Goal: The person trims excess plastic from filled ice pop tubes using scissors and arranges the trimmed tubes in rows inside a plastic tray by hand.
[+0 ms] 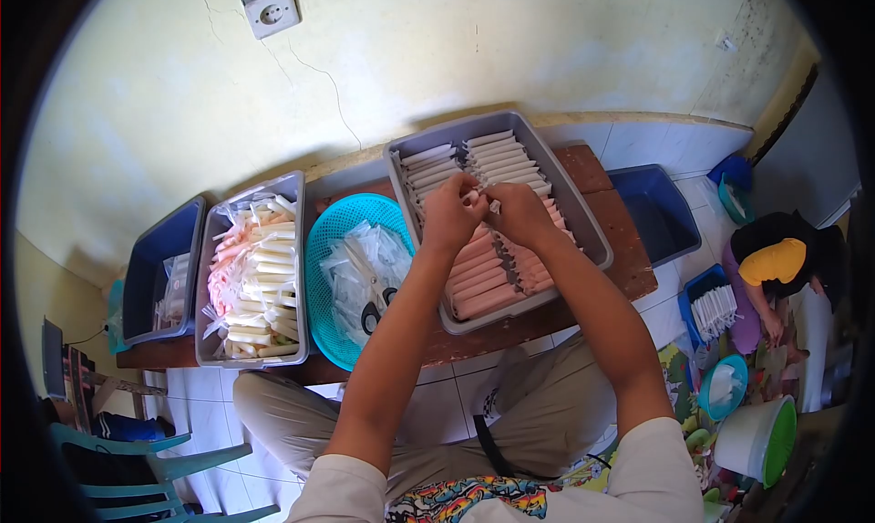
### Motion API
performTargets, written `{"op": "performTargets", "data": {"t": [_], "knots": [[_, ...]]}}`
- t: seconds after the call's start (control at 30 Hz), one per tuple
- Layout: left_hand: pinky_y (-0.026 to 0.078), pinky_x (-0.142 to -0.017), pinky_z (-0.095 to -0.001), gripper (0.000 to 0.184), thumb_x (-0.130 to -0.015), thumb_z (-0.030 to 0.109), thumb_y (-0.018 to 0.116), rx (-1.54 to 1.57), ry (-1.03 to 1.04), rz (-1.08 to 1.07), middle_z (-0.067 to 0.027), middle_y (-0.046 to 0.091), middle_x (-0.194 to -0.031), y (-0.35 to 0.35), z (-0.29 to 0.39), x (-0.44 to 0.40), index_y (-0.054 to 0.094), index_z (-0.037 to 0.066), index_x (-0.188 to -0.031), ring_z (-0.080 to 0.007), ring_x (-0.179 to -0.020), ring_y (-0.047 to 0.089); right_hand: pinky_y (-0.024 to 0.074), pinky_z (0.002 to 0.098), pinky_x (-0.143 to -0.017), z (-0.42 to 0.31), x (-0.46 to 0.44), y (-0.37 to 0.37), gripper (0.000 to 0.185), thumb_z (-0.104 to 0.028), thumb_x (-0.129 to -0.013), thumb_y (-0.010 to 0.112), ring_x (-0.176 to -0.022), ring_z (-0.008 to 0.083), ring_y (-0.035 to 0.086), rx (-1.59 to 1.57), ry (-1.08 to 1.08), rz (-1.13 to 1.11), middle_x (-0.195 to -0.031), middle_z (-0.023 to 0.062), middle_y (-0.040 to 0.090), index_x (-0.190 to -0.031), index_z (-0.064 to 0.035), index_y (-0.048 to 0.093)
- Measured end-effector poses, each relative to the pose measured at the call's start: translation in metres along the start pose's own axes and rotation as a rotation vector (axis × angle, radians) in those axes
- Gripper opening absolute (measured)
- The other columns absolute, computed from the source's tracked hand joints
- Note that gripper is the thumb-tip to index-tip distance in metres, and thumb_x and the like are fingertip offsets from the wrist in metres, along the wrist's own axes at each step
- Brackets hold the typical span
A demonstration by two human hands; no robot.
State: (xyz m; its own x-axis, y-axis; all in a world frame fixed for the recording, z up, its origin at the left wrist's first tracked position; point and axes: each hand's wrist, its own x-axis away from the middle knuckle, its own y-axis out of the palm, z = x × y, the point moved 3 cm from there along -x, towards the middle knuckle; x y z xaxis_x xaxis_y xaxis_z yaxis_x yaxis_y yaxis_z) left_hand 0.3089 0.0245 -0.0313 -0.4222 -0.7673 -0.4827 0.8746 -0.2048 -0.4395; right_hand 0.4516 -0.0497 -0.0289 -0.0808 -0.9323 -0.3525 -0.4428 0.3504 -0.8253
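Past the hands point(454, 217) rises a cracked pale-yellow wall point(547, 53), its power socket point(272, 14) up to their left. Beneath them, a brown wooden tabletop point(622, 220) spans white floor tiles point(428, 423); a green plastic chair point(205, 463) stands low to their left.

Left hand point(453, 215) beside right hand point(519, 213) over gray tray point(567, 195) of pink and white tubes point(480, 292)

Single head-worn view, wide, close above hands point(452, 217), facing forward and down at bench point(631, 254), wall point(474, 53) behind.
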Motion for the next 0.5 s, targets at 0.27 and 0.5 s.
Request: {"op": "performTargets", "data": {"t": [0.27, 0.5], "knots": [[0.062, -0.079, -0.0304, 0.038, -0.087, 0.012, 0.089, 0.232, -0.089, 0.056, -0.0135, 0.081, -0.1, -0.016, 0.018, 0.0, 0.074, 0.001, -0.12, -0.0167, -0.089, 0.078, 0.0612, 0.0336, -0.072, -0.012, 0.001, -0.017, 0.029, -0.028, -0.095, 0.082, -0.08, 0.0207, 0.08, -0.333, 0.128, 0.115, -0.095, 0.011, 0.081, -0.111, -0.0037, 0.078], [0.06, -0.084, -0.0264, 0.038, -0.096, -0.003, 0.077, 0.729, -0.119, 0.069, -0.0107, 0.078, -0.111, -0.028, 0.012, 0.01, 0.065, -0.003, -0.133, -0.0136, -0.099, 0.073, 0.0609, 0.0339, -0.073, -0.034, -0.001, -0.02, 0.038, -0.029, -0.094, 0.085, -0.083, 0.0217, 0.081, -0.469, 0.101, 0.167, -0.095, 0.0125, 0.081, -0.116, -0.0026, 0.067]]}}
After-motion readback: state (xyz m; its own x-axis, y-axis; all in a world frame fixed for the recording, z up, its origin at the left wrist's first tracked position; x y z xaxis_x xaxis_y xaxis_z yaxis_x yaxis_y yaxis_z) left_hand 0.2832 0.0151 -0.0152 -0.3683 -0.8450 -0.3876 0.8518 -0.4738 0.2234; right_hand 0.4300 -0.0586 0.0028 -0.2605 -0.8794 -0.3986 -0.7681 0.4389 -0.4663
